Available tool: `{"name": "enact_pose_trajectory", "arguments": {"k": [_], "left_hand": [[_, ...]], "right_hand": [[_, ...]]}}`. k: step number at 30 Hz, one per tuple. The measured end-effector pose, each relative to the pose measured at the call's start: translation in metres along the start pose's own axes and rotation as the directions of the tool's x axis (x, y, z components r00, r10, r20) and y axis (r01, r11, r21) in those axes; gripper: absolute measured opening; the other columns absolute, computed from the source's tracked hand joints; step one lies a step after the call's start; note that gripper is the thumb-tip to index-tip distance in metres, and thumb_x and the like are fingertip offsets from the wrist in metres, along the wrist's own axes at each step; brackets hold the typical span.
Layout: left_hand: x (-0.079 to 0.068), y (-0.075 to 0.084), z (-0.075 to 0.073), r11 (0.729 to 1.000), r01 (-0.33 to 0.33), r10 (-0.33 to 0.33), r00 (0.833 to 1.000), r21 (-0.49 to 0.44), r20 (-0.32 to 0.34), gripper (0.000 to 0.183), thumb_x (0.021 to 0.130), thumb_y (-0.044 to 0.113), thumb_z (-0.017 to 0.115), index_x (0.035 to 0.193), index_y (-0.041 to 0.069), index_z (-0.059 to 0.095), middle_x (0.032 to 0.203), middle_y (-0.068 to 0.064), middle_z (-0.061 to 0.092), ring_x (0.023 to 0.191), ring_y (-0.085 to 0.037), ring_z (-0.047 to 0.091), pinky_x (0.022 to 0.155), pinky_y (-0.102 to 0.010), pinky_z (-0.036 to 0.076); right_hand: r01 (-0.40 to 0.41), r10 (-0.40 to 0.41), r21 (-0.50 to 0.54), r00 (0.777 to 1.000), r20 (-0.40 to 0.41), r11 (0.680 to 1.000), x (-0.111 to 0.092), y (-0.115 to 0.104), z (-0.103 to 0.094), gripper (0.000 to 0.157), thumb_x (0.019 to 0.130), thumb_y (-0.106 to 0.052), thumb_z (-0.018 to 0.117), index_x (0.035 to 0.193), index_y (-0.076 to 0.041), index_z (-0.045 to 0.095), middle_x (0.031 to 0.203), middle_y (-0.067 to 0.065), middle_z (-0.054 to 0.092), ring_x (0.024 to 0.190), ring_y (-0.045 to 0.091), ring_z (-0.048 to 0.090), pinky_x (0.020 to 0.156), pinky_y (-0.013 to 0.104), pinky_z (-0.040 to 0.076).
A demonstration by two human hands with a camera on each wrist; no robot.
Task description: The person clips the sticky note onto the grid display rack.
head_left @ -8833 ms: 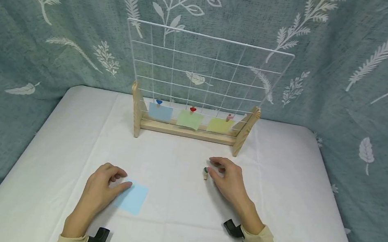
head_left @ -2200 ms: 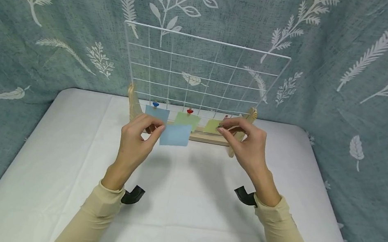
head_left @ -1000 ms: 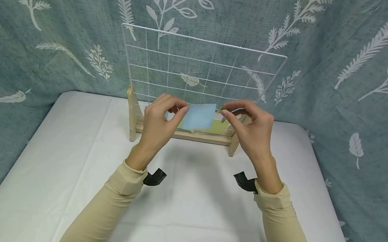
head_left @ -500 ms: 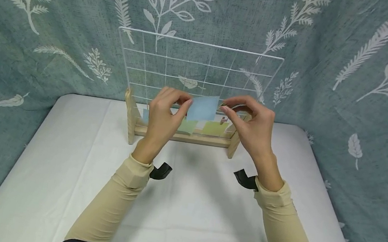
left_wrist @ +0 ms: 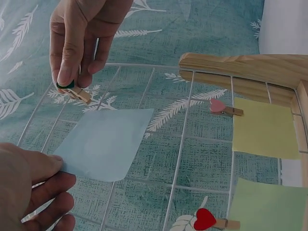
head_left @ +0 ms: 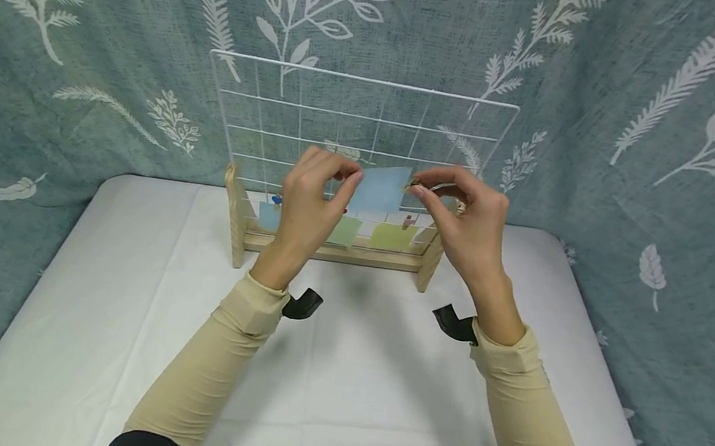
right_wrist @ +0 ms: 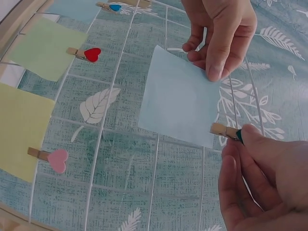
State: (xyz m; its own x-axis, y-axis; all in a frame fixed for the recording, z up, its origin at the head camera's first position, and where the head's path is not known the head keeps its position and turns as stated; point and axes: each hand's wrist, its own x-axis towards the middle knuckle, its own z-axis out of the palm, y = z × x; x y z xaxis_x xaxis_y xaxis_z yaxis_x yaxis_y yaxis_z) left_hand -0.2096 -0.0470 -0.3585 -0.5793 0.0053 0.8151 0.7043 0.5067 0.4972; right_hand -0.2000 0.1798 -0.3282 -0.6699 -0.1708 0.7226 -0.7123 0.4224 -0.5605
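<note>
My left hand point(head_left: 312, 201) pinches a light blue paper square point(head_left: 381, 188) by its left edge, holding it up in front of the white wire grid point(head_left: 359, 113). Between thumb and fingers of my right hand point(head_left: 469, 212) is a small wooden clothespin point(right_wrist: 225, 131) with a dark green decoration, its wooden end pointing at the paper. In the right wrist view the clothespin tip is right by the paper's corner. Lower on the grid hang a yellow note point(left_wrist: 265, 128) under a pink heart clothespin point(left_wrist: 225, 108), a green note point(right_wrist: 48, 48) with a red heart clothespin point(right_wrist: 86, 54), and another blue note point(head_left: 268, 217).
Wooden feet point(head_left: 233, 217) and a wooden crossbar point(head_left: 360, 256) carry the grid on a table with a white cloth point(head_left: 336, 372). A teal leaf-patterned curtain point(head_left: 103, 27) hangs behind and at both sides. Black camera mounts point(head_left: 303, 304) sit at the wrists.
Paper and clothespin, earlier on the table, were picked up and raised to the grid. Over the last second my left hand lifted the paper higher and rightward, closer to the clothespin.
</note>
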Motion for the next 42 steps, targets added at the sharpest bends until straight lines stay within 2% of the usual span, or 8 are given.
{"name": "enact_pose_trajectory", "arguments": {"k": [8,20,24,28,32,42], "left_hand": [[0.005,0.002,0.006,1.0,-0.014,0.014,1.0,0.009,-0.015,0.007,0.098,0.008,0.075,0.093,0.004,0.077,0.088,-0.009,0.075,0.086,-0.025,0.063,0.079,-0.035,0.052],[0.01,0.006,0.011,0.999,-0.001,0.002,1.0,0.049,-0.01,0.008,0.099,0.008,0.073,0.093,0.004,0.077,0.088,-0.009,0.075,0.085,-0.026,0.063,0.078,-0.035,0.053],[0.011,0.007,0.012,0.998,0.002,-0.002,1.0,0.065,-0.014,0.008,0.099,0.007,0.072,0.093,0.003,0.077,0.087,-0.01,0.075,0.083,-0.026,0.063,0.076,-0.034,0.052],[0.013,0.008,0.012,0.998,0.015,-0.013,1.0,0.069,-0.017,0.008,0.098,0.005,0.072,0.092,0.003,0.077,0.086,-0.01,0.074,0.082,-0.026,0.063,0.076,-0.033,0.052],[0.014,0.01,0.014,0.997,0.028,-0.027,1.0,0.075,-0.014,0.007,0.098,0.005,0.073,0.092,0.003,0.077,0.086,-0.01,0.074,0.081,-0.026,0.063,0.075,-0.032,0.051],[0.015,0.017,0.018,0.992,0.039,-0.037,0.999,0.123,-0.017,0.007,0.097,0.006,0.074,0.092,0.003,0.076,0.086,-0.01,0.074,0.081,-0.026,0.064,0.073,-0.031,0.053]], "right_hand": [[-0.005,0.005,-0.027,1.0,-0.009,1.0,0.006,-0.001,0.001,0.016,0.09,-0.005,0.083,0.105,-0.005,0.079,0.1,0.009,0.08,0.09,0.024,0.075,0.084,0.035,0.061],[-0.03,0.03,0.01,0.996,-0.079,1.0,0.014,-0.001,0.003,0.014,0.091,-0.001,0.081,0.104,0.001,0.078,0.1,0.014,0.078,0.091,0.028,0.074,0.087,0.035,0.06],[0.025,-0.024,0.005,0.996,-0.081,1.0,0.018,0.0,0.002,0.013,0.092,-0.007,0.081,0.104,-0.002,0.079,0.099,0.011,0.079,0.09,0.025,0.074,0.085,0.033,0.059],[0.098,-0.104,-0.063,0.99,-0.092,0.993,0.02,0.001,0.004,0.014,0.093,-0.013,0.081,0.103,-0.003,0.079,0.099,0.01,0.08,0.088,0.025,0.074,0.083,0.033,0.058],[0.109,-0.119,-0.095,0.987,-0.109,0.989,0.021,0.002,0.006,0.016,0.092,-0.015,0.082,0.103,-0.003,0.08,0.098,0.011,0.08,0.087,0.024,0.074,0.083,0.032,0.057],[0.129,-0.14,-0.098,0.983,-0.118,0.987,0.023,0.001,0.008,0.013,0.091,-0.012,0.083,0.1,-0.002,0.08,0.096,0.013,0.08,0.085,0.026,0.073,0.082,0.027,0.056]]}}
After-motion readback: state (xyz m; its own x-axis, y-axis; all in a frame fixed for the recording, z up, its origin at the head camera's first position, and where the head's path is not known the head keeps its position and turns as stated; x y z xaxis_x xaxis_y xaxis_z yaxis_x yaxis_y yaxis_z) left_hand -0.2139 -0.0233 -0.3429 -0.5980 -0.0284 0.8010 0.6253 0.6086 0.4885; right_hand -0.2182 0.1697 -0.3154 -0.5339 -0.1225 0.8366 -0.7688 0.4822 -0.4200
